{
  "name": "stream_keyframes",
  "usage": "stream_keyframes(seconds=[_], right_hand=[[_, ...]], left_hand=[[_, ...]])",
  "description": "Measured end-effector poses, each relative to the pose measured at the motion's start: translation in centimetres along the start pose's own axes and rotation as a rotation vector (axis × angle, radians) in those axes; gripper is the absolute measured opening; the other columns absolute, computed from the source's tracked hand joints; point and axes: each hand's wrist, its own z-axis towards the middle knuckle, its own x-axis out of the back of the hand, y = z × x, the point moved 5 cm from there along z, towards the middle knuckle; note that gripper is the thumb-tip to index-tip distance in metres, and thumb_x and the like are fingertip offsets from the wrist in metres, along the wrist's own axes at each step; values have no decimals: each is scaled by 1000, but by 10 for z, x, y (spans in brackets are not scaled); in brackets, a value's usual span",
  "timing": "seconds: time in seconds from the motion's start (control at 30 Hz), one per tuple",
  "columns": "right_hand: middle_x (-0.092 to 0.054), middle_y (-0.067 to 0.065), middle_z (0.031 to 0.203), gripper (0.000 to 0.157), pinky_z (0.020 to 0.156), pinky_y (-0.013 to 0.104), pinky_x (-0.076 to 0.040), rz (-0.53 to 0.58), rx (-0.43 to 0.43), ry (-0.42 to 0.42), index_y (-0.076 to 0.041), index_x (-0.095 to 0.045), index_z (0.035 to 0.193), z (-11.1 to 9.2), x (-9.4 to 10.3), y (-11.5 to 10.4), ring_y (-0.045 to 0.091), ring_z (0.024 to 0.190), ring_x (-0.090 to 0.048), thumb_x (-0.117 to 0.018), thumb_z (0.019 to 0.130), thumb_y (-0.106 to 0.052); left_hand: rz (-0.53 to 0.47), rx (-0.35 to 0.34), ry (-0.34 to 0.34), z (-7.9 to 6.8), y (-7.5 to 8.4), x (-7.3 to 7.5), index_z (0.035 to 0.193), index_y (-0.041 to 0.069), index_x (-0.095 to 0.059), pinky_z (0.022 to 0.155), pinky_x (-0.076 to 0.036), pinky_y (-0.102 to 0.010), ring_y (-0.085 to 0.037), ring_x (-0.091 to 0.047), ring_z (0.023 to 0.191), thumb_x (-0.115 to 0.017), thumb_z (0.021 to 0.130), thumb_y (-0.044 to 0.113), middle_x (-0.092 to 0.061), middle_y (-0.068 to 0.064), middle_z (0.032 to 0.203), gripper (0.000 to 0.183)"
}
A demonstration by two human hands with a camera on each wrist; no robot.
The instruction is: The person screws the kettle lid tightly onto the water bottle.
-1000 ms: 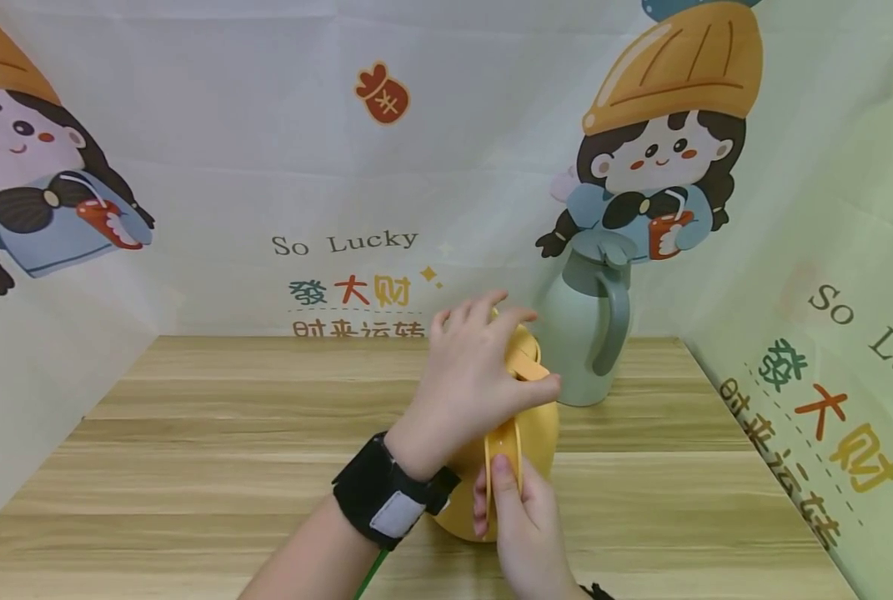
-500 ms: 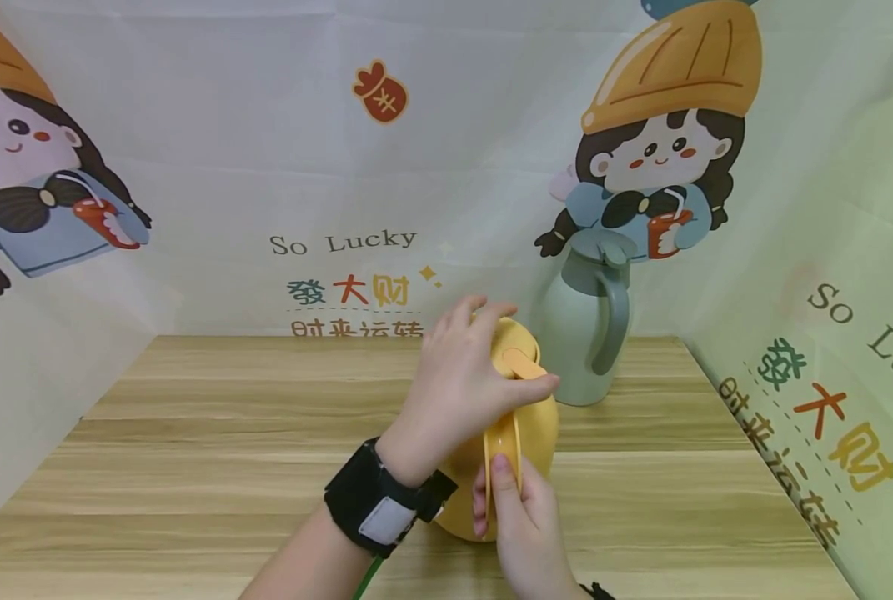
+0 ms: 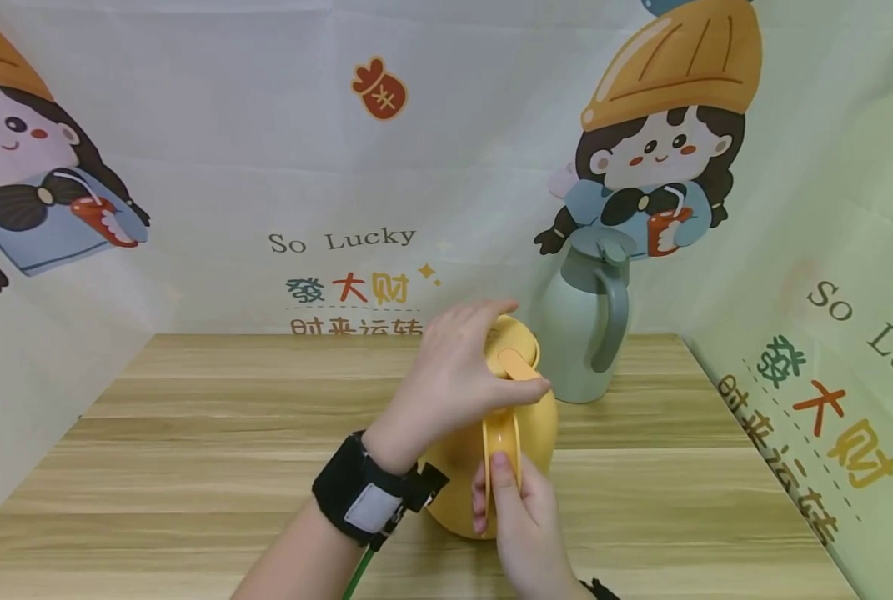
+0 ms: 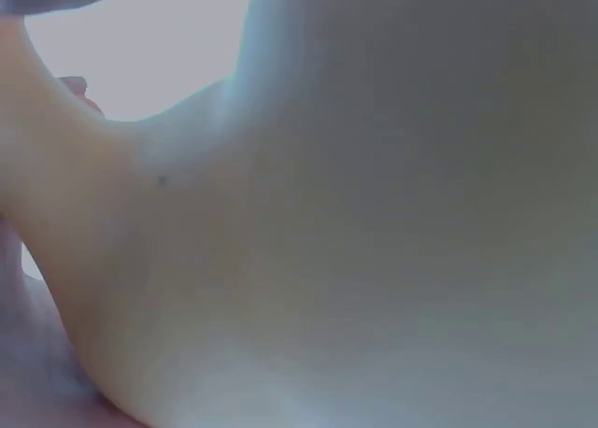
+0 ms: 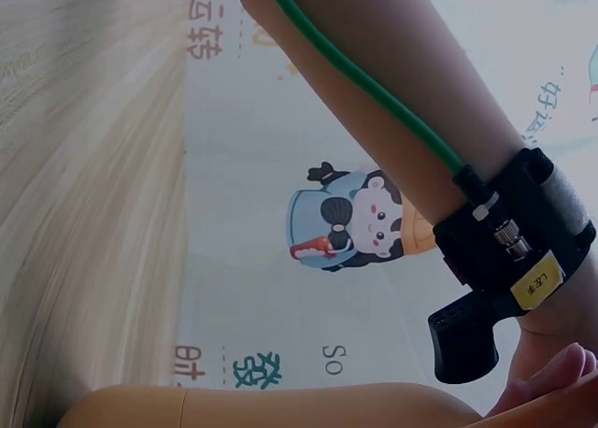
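Note:
A yellow insulated jug (image 3: 539, 437) stands on the wooden table, its handle (image 3: 501, 433) facing me. My left hand (image 3: 454, 367) grips the jug's round yellow lid (image 3: 517, 335) from the left; its thumb lies across near the lid's lever and its fingers wrap the far side, partly hidden. Lower down, my right hand (image 3: 527, 521) holds the handle, thumb along its outer face. The left wrist view is filled by a blurred close surface with part of the hand at left. In the right wrist view the jug's side (image 5: 280, 409) runs along the bottom.
A pale green jug (image 3: 577, 333) with a grey handle stands behind and to the right, against the printed backdrop (image 3: 213, 167). Backdrop sheets also rise at both sides of the wooden table (image 3: 251, 442). A green cable (image 5: 374, 87) runs from the left wrist strap (image 5: 514, 232).
My left hand has turned counterclockwise on the lid, its wrist shifting left and its fingers drawing in, exposing more of the lid. The right hand keeps holding the handle; the jug stays put.

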Motion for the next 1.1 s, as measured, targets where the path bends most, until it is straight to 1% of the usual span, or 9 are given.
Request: stream_keyframes(seconds=[0.2, 0.43, 0.67, 0.87, 1.1], right_hand=[[-46, 13, 60, 30, 41, 30, -45, -4, 0, 0, 1, -48, 80, 0, 1, 0, 18, 44, -46, -28, 101, -4], [-45, 13, 61, 31, 41, 32, -44, -1, -4, -18, 1, -48, 80, 0, 1, 0, 19, 44, -45, -27, 102, -5], [-45, 14, 61, 31, 40, 32, -44, 19, 2, -28, 1, -47, 80, 0, 0, 1, 19, 45, -44, -26, 102, -5], [-44, 14, 60, 30, 40, 30, -42, 32, 26, -43, 2, -47, 81, 1, -1, 0, 19, 44, -43, -25, 101, -3], [-43, 15, 61, 30, 40, 29, -41, 44, 21, -57, 3, -46, 81, 1, -1, 0, 19, 45, -41, -25, 102, -3]], left_hand=[[-6, -65, -45, 2, -5, 2, 127, 15, -50, 98, -28, -35, -13, -42, 114, -74, 66, 48, -53, 4, 122, 74], [-49, -109, -96, 4, -9, 3, 129, 19, -49, 94, -31, -32, -8, -42, 110, -74, 65, 48, -52, 9, 121, 74], [-65, -152, -105, 5, -11, 5, 127, 20, -51, 92, -33, -30, -6, -42, 109, -73, 64, 45, -53, 12, 120, 71], [-63, -187, -114, 6, -12, 6, 124, 19, -53, 92, -33, -29, -6, -42, 109, -72, 63, 43, -53, 12, 120, 68], [-60, -225, -138, 7, -11, 5, 123, 17, -53, 91, -34, -26, -5, -43, 109, -70, 63, 41, -54, 10, 119, 67]])
